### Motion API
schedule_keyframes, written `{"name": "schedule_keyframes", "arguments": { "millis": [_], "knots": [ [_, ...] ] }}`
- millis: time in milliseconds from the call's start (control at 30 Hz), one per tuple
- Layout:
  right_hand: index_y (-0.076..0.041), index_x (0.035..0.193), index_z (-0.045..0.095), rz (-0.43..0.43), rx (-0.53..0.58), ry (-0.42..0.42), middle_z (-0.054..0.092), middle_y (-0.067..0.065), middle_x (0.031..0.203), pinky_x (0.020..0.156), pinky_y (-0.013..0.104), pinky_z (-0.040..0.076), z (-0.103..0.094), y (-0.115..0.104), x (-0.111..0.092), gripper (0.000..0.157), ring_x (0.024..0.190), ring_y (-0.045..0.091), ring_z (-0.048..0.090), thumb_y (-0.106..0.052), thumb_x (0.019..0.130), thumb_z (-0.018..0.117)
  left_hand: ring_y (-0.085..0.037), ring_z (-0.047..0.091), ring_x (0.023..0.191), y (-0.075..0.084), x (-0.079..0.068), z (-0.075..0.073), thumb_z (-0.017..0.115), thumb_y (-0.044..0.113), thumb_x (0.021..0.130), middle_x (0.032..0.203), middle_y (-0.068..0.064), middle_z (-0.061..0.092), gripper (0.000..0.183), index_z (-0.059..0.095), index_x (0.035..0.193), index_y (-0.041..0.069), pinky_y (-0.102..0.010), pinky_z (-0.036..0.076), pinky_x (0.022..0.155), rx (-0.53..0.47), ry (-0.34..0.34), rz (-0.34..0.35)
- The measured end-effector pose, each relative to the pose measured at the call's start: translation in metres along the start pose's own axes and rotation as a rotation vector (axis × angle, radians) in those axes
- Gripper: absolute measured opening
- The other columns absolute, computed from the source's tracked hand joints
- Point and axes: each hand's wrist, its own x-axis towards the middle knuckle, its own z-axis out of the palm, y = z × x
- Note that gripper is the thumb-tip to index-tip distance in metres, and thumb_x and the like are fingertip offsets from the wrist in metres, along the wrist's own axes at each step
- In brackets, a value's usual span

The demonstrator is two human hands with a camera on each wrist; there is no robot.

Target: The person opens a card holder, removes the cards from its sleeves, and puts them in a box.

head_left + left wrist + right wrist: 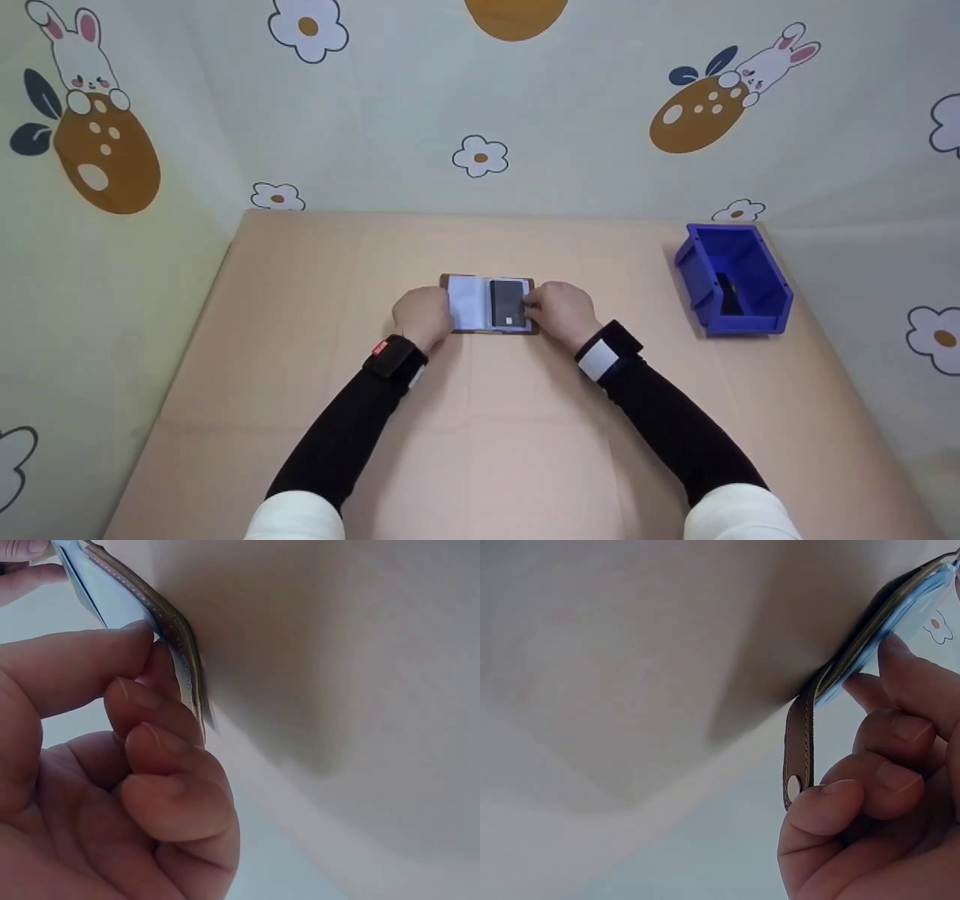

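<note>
A brown card holder (466, 301) with clear plastic sleeves lies spread open near the middle of the table. On its right side is a dark card (504, 300) with a small pale square near the bottom. My left hand (424, 313) pinches the holder's left edge between thumb and forefinger, the other fingers curled. At the right edge, my right hand (564, 309) pinches the bluish sleeves (877, 645) with thumb and forefinger. A stitched brown strap (799, 739) with a metal snap hangs from the holder beside the curled right fingers.
A blue plastic bin (739, 322) stands at the table's back right, with a black item (728, 294) inside. The tan table (525, 450) meets a cloth backdrop (390, 112) printed with rabbits and flowers at the back and sides.
</note>
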Motion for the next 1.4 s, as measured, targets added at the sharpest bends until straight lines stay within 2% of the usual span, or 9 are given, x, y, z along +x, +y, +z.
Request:
{"name": "schedule_keyframes", "arguments": {
  "millis": [267, 400, 633, 767, 900, 1033, 1200, 1400],
  "knots": [
    [-0.014, 0.107, 0.078, 0.013, 0.002, -0.007, 0.074, 0.006, 0.104, 0.077, 0.044, 0.053, 0.001, 0.001, -0.001, 0.022, 0.096, 0.026, 0.068, -0.018, 0.085, 0.077, -0.027, 0.065, 0.077, 0.001, 0.002, -0.004, 0.061, 0.006, 0.085, 0.087, -0.012, 0.069, 0.010, 0.070, 0.083, 0.003, -0.046, 0.054, 0.059, 0.008, -0.011, 0.013],
    [-0.014, 0.107, 0.078, 0.006, 0.005, -0.007, 0.074, 0.007, 0.104, 0.076, 0.044, 0.053, 0.001, 0.001, -0.001, 0.022, 0.095, 0.026, 0.069, -0.018, 0.086, 0.077, -0.028, 0.065, 0.077, 0.004, 0.003, -0.008, 0.059, 0.006, 0.085, 0.086, -0.013, 0.069, 0.012, 0.070, 0.084, 0.003, -0.047, 0.053, 0.059, -0.011, 0.015, 0.003],
    [-0.014, 0.107, 0.078, 0.003, 0.013, -0.005, 0.074, 0.007, 0.103, 0.075, 0.044, 0.053, 0.001, 0.001, -0.001, 0.022, 0.093, 0.026, 0.069, -0.018, 0.085, 0.077, -0.025, 0.058, 0.067, 0.015, 0.004, -0.016, 0.055, 0.003, 0.082, 0.074, -0.009, 0.062, 0.017, 0.062, 0.067, 0.006, -0.045, 0.050, 0.053, -0.086, 0.067, 0.016],
    [-0.014, 0.107, 0.078, 0.008, 0.022, -0.003, 0.074, 0.007, 0.104, 0.075, 0.045, 0.053, 0.001, 0.001, -0.001, 0.022, 0.094, 0.027, 0.069, -0.017, 0.085, 0.077, -0.022, 0.054, 0.065, 0.023, 0.006, -0.016, 0.055, 0.004, 0.083, 0.071, -0.006, 0.058, 0.018, 0.058, 0.066, 0.009, -0.042, 0.048, 0.051, -0.108, 0.066, 0.016],
    [-0.014, 0.107, 0.078, 0.011, 0.025, 0.002, 0.073, 0.007, 0.104, 0.076, 0.045, 0.053, 0.001, 0.001, -0.001, 0.022, 0.095, 0.027, 0.069, -0.017, 0.085, 0.077, -0.022, 0.057, 0.066, 0.032, 0.007, -0.010, 0.057, 0.005, 0.083, 0.070, -0.005, 0.059, 0.018, 0.059, 0.065, 0.009, -0.042, 0.049, 0.052, -0.120, 0.083, 0.028],
    [-0.013, 0.106, 0.078, 0.011, 0.018, 0.015, 0.074, 0.007, 0.103, 0.077, 0.044, 0.053, 0.001, 0.001, -0.002, 0.021, 0.095, 0.027, 0.069, -0.018, 0.085, 0.077, -0.025, 0.063, 0.070, 0.039, 0.008, 0.003, 0.059, 0.007, 0.084, 0.071, -0.006, 0.063, 0.018, 0.063, 0.067, 0.008, -0.044, 0.052, 0.055, -0.115, 0.113, 0.052],
    [-0.013, 0.104, 0.079, -0.001, -0.003, 0.037, 0.074, 0.007, 0.099, 0.075, 0.043, 0.054, 0.003, 0.000, -0.003, 0.020, 0.093, 0.026, 0.069, -0.019, 0.085, 0.078, -0.026, 0.065, 0.074, 0.046, 0.006, 0.017, 0.061, 0.008, 0.086, 0.076, -0.009, 0.066, 0.015, 0.065, 0.071, 0.007, -0.044, 0.053, 0.057, -0.124, 0.116, 0.063],
    [-0.013, 0.103, 0.079, -0.008, -0.011, 0.052, 0.074, 0.007, 0.099, 0.074, 0.043, 0.054, 0.002, -0.001, -0.004, 0.019, 0.092, 0.026, 0.069, -0.020, 0.085, 0.078, -0.029, 0.066, 0.078, 0.048, 0.004, 0.022, 0.060, 0.009, 0.087, 0.081, -0.011, 0.068, 0.013, 0.067, 0.076, 0.005, -0.045, 0.054, 0.059, -0.127, 0.106, 0.075]
  ]
}}
